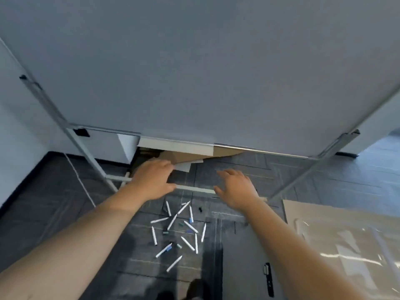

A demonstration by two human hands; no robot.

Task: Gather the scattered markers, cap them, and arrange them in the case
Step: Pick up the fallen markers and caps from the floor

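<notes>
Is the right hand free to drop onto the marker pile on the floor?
Probably yes: the right hand is open and empty, and nothing lies between it and the markers below.

Office or meeting room, likely. Large whiteboard (194,72) on metal stand legs (86,152) fills upper frame; grey carpet tiles (335,180) below; white markers (179,232) scattered lower centre (some uncapped); plain white wall (13,126) at left.
</notes>
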